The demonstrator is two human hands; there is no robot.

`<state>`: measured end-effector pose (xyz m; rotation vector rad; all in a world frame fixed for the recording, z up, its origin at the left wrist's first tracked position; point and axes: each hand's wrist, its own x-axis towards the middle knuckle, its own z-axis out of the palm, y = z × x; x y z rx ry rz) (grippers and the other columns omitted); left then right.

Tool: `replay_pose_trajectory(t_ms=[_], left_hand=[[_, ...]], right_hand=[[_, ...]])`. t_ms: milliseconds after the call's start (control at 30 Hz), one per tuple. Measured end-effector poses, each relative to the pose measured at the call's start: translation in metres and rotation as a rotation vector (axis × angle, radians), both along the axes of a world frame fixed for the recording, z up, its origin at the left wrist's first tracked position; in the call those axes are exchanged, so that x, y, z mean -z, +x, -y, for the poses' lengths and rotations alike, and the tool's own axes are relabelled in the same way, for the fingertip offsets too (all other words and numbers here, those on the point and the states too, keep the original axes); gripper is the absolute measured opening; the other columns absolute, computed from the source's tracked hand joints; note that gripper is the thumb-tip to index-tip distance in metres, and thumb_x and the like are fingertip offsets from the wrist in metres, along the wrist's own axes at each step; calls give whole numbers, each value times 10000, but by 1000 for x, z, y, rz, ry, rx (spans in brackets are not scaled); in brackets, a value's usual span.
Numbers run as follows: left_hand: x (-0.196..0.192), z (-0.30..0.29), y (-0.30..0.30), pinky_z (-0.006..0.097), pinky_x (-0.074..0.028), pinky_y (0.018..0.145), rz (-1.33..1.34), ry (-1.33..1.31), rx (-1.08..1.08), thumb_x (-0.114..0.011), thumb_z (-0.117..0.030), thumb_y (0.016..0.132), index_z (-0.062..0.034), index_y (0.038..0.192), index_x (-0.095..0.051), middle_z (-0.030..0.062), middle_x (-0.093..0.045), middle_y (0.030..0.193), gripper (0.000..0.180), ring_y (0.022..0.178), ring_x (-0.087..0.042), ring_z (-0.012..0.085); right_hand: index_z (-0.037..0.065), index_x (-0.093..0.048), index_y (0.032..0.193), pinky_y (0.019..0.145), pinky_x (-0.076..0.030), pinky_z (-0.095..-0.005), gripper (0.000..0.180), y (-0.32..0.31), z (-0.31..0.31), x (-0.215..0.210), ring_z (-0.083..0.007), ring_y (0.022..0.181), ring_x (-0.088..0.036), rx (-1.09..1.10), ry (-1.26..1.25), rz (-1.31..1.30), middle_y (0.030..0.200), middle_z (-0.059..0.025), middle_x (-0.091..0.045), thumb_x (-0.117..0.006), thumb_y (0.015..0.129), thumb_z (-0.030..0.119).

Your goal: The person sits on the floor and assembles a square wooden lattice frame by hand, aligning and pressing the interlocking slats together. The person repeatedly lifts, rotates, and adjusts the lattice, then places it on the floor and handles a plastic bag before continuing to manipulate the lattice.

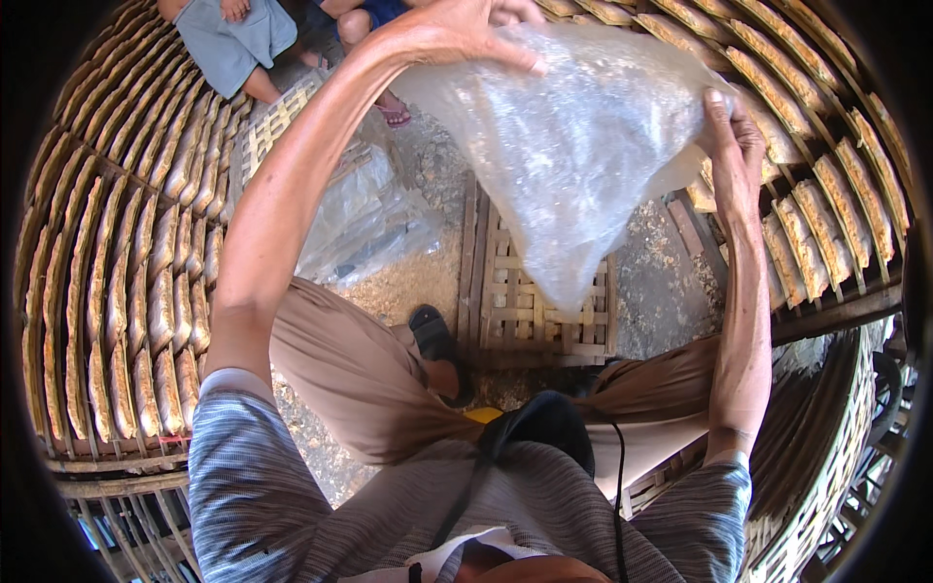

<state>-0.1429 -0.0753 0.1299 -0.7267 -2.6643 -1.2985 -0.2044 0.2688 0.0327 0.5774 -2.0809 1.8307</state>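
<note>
A large translucent plastic sheet (583, 146) hangs in front of me, its lower part drawn to a drooping point. My right hand (734, 141) pinches its right edge between thumb and fingers. My left hand (466, 34) is over its upper left part, thumb stretched out and apart from the fingers, which are smeared by motion at the top edge of the view. Beneath the sheet's tip, a woven bamboo lattice panel (501, 306) in a wooden frame lies on the ground between my legs.
Bamboo racks (146, 291) full of golden-brown slabs rise on the left, with more slabs (836, 223) on the right. Folded plastic sheets (364, 219) lie on the ground near sawdust-like crumbs (408, 282). A seated person (238, 44) is at the far left, and another person's sandalled foot (394, 112) is beside the sheets. A woven basket (826, 457) stands at lower right.
</note>
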Motion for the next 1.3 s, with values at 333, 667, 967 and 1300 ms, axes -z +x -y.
replay_pose_trajectory(t_ms=[333,667,967,1300], left_hand=[[33,7,-28,353,-554,845,-115,-66,-254,-806,-388,905,-79,1093,-785,65,-758,955,363,904,-698,149],[33,-106,-22,339,-583,825,-155,177,36,-874,-288,830,-110,1037,-788,35,-767,917,286,862,-703,140],[83,-124,-14,311,-604,759,39,212,50,-888,-272,813,-37,999,-779,97,-778,942,319,766,-729,123],[196,-46,-11,386,-558,904,519,-52,-16,-872,-289,824,-75,1068,-799,97,-789,987,332,899,-729,164]], right_hand=[[90,-532,1462,1002,-517,-491,609,-24,-52,-7,-301,1143,-648,519,487,-468,1322,-226,-631,-667,977,433],[91,-638,1357,1064,-475,-592,634,29,-2,-16,-302,1137,-678,-53,568,-230,1201,-186,-714,-681,939,567],[107,-784,1120,794,-593,-316,270,17,-21,-1,-103,902,-715,-11,156,-225,976,-52,-785,-700,985,325],[4,-734,1099,801,-513,-276,275,-15,-99,-31,-101,887,-625,348,-144,-237,969,-10,-720,-623,1040,248]])
